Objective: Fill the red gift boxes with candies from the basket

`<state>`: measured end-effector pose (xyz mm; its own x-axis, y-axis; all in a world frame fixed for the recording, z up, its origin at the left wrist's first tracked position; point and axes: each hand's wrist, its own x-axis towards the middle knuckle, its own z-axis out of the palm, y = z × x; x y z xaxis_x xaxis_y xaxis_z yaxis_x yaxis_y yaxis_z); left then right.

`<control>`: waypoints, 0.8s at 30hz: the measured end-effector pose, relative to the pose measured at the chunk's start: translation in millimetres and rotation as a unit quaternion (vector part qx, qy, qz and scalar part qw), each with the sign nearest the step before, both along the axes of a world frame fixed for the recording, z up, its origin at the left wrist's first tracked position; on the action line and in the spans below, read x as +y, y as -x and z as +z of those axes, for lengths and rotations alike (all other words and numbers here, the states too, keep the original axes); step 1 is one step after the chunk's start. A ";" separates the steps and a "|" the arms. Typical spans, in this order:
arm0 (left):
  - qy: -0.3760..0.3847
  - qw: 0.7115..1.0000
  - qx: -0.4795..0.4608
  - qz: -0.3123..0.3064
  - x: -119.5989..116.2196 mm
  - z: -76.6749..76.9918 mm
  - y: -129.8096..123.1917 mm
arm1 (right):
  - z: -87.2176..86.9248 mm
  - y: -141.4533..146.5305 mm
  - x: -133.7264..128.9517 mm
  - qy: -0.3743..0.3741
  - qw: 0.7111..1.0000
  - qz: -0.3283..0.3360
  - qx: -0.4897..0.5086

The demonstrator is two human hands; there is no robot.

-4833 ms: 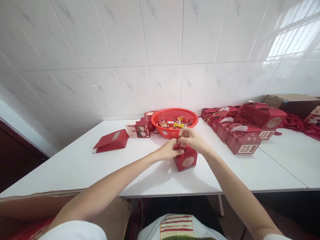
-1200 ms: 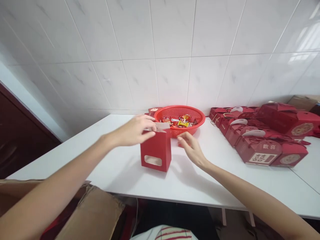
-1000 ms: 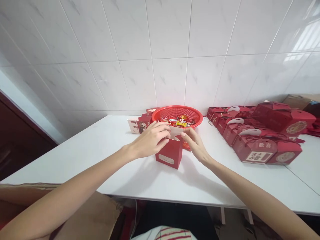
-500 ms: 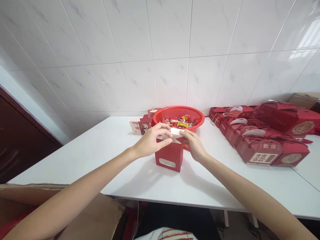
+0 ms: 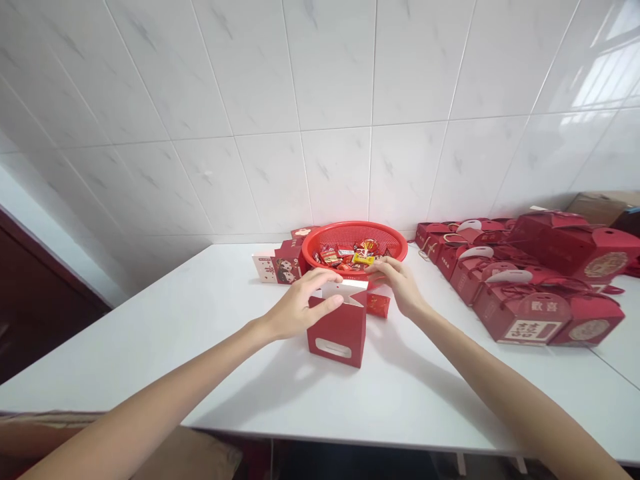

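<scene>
A red paper gift box (image 5: 336,330) with an open top and a small window low on its front stands upright on the table. My left hand (image 5: 303,303) holds its upper left side, thumb across the front and fingers over the top edge. My right hand (image 5: 400,285) is apart from the box, fingers stretched toward the front rim of a red plastic basket (image 5: 395,233). Nothing shows in that hand. Wrapped sweets lie in the basket, a yellow one (image 5: 363,259) among them. A red packet (image 5: 379,306) rests on the table behind the box.
Rows of filled-out red gift boxes (image 5: 523,310) stand at the right. Left of the basket are several printed red and white boxes (image 5: 280,267). A cardboard box (image 5: 597,207) sits in the far right corner. The white table (image 5: 225,300) meets a tiled wall.
My right hand has let go of the box's top edge and moved to the basket rim. The left hand stays at the box. The view has shifted slightly, so things appear lower.
</scene>
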<state>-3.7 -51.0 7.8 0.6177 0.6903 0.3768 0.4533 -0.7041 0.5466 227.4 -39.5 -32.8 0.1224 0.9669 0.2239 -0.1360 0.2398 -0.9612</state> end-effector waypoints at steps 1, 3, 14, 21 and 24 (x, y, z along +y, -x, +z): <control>-0.003 1.000 0.005 -0.004 1.0 0.6 0.0 | 1.4 -6.3 7.6 -0.013 0.999 -0.024 -0.016; -0.007 1.000 0.022 -0.013 4.3 2.8 0.0 | 4.5 -17.1 23.7 -0.034 0.996 -0.069 -0.054; 0.128 0.991 -0.029 -0.018 31.3 19.5 -2.0 | 24.3 -41.2 91.0 0.014 0.965 -0.073 -0.252; 0.108 0.993 -0.052 0.003 48.7 25.5 -11.9 | 24.6 -46.2 123.4 0.069 0.946 -0.007 -0.317; 0.120 0.992 -0.025 -0.029 58.0 30.3 -12.6 | 19.1 -48.5 136.7 0.089 0.936 0.020 -0.341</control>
